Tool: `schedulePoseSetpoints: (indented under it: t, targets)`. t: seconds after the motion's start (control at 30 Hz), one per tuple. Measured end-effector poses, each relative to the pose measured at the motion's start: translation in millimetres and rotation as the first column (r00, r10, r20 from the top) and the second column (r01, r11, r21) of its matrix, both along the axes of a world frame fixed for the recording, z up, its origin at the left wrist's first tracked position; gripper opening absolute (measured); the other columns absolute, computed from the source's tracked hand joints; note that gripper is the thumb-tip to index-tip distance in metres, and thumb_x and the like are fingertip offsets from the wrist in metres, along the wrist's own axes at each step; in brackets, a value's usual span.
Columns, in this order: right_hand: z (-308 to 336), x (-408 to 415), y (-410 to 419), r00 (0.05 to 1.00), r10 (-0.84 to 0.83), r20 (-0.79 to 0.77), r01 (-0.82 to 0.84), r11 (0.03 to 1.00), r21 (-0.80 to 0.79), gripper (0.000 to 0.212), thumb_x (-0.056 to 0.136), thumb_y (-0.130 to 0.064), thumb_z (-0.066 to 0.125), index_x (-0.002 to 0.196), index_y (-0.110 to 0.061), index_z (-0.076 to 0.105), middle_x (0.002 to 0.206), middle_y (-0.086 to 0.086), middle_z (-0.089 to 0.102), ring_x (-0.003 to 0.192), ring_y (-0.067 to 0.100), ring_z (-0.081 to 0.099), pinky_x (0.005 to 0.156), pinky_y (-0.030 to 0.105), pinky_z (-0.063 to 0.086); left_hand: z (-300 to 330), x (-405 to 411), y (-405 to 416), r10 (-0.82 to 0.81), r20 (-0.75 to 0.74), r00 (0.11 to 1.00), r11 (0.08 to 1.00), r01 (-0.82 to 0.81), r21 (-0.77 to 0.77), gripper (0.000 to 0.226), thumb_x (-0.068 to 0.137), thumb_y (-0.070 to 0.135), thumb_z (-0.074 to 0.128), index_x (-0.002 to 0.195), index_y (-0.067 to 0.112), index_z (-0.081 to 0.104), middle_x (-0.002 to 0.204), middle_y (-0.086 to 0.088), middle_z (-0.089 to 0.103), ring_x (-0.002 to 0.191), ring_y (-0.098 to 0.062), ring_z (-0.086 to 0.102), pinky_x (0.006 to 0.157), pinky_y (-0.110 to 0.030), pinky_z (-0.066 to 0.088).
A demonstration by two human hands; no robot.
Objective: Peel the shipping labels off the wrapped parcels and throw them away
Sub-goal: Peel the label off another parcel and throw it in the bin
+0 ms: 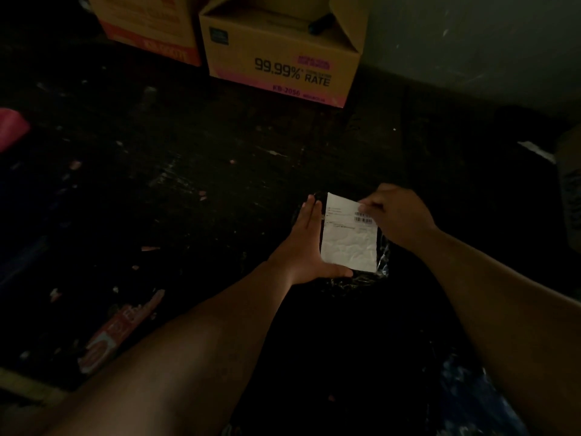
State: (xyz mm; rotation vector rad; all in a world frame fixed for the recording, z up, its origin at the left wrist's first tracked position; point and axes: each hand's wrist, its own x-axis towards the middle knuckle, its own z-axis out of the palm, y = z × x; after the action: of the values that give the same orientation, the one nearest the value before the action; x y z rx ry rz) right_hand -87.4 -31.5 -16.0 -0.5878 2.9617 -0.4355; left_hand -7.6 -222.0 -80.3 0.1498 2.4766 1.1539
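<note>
Head view: just right of the frame's centre, the left hand (309,243) lies flat with straight fingers against the dark wrapped parcel (382,256), steadying it. The right hand (396,215) pinches the white shipping label (349,240) at its upper right corner. Best to peel slowly and low along the film, so the paper probably won't tear.

The head view is very dim: the floor (195,171) across the middle of the frame sinks almost to black, and the lower right corner is murky and hard to read. The white shipping label (349,243) at centre right is the brightest patch, its small print soft, while the cardboard box (279,58) at upper centre catches weak light. Edges bend with wide-angle distortion, and the pink object (12,127) at far left is blurred.
</note>
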Motion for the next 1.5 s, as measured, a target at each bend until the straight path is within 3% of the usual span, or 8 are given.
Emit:
schedulePoseSetpoints:
  t: [0.3,0.43,0.57,0.77,0.93,1.13,1.27,1.5]
  targets:
    - [5,8,0,0.999,0.036,0.012,-0.035,0.997,-0.074,0.026,0.095,-0.027,0.058,0.116,-0.016,0.070,0.095,-0.003,0.055,0.084,0.012,0.055,0.072,0.024,0.041,0,0,0,0.008,0.013,1.000,1.000,-0.008,0.007,0.151,0.062,0.061,0.087,0.155,0.019,-0.024,0.159,0.010,-0.037,0.148,-0.011,-0.028,0.125,-0.048,0.003]
    - [0,2,-1,0.997,-0.078,0.019,0.079,0.995,-0.056,0.038,0.094,-0.032,0.059,0.129,-0.020,0.060,0.121,0.005,0.054,0.103,0.017,0.056,0.084,0.022,0.040,0,-1,0,0.013,0.025,1.000,1.000,-0.013,0.010,0.152,0.062,0.062,0.087,0.155,0.019,-0.024,0.159,0.011,-0.036,0.148,-0.010,-0.027,0.125,-0.047,0.002]
    - [2,-2,-9,0.989,-0.128,0.078,0.130,0.991,-0.027,0.061,0.090,-0.032,0.065,0.145,-0.026,0.040,0.139,0.010,0.044,0.120,0.025,0.051,0.099,0.036,0.044,-4,-1,0,0.016,0.018,1.000,1.000,-0.017,0.021,0.152,0.061,0.064,0.087,0.156,0.020,-0.023,0.159,0.012,-0.037,0.148,-0.010,-0.028,0.125,-0.048,0.003]
    - [7,-6,-26,0.981,-0.148,0.129,0.143,0.989,0.042,0.017,0.093,-0.024,0.060,0.104,-0.017,0.070,0.097,-0.002,0.066,0.076,0.007,0.059,0.072,0.028,0.052,-6,-1,-1,0.017,-0.006,1.000,1.000,-0.017,0.010,0.152,0.062,0.065,0.086,0.156,0.018,-0.023,0.160,0.010,-0.036,0.149,-0.012,-0.028,0.125,-0.048,0.003]
    - [7,3,-20,0.993,-0.083,0.087,0.082,0.997,0.010,0.019,0.092,-0.026,0.061,0.105,-0.017,0.071,0.093,-0.004,0.053,0.082,0.009,0.053,0.075,0.026,0.043,-6,0,0,0.019,-0.017,1.000,1.000,-0.018,0.018,0.150,0.063,0.061,0.087,0.156,0.018,-0.023,0.160,0.009,-0.035,0.149,-0.012,-0.026,0.124,-0.044,0.001]
    - [7,10,-13,0.996,-0.066,0.067,0.072,0.994,-0.086,0.021,0.092,-0.026,0.061,0.110,-0.022,0.072,0.083,-0.011,0.048,0.072,0.002,0.047,0.060,0.016,0.032,-6,0,0,0.018,-0.010,1.000,1.000,-0.018,0.017,0.151,0.063,0.061,0.087,0.155,0.021,-0.025,0.160,0.011,-0.035,0.149,-0.010,-0.025,0.123,-0.041,0.002]
    - [5,14,-9,0.995,-0.053,0.080,0.061,0.993,-0.104,0.022,0.093,-0.028,0.060,0.112,-0.025,0.071,0.083,-0.012,0.047,0.078,0.005,0.049,0.064,0.020,0.033,-8,-2,-1,0.020,-0.002,1.000,1.000,-0.020,0.018,0.152,0.060,0.064,0.087,0.155,0.023,-0.025,0.160,0.013,-0.035,0.149,-0.011,-0.024,0.125,-0.047,0.005]
    - [6,11,-9,0.996,-0.086,0.008,0.085,0.996,0.019,0.031,0.100,-0.023,0.047,0.127,-0.028,0.061,0.112,0.002,0.056,0.095,0.011,0.048,0.076,0.025,0.040,-8,0,-3,-0.003,-0.022,1.000,1.000,0.003,0.024,0.153,0.058,0.067,0.086,0.155,0.025,-0.025,0.157,0.017,-0.038,0.149,-0.011,-0.026,0.124,-0.048,0.006]
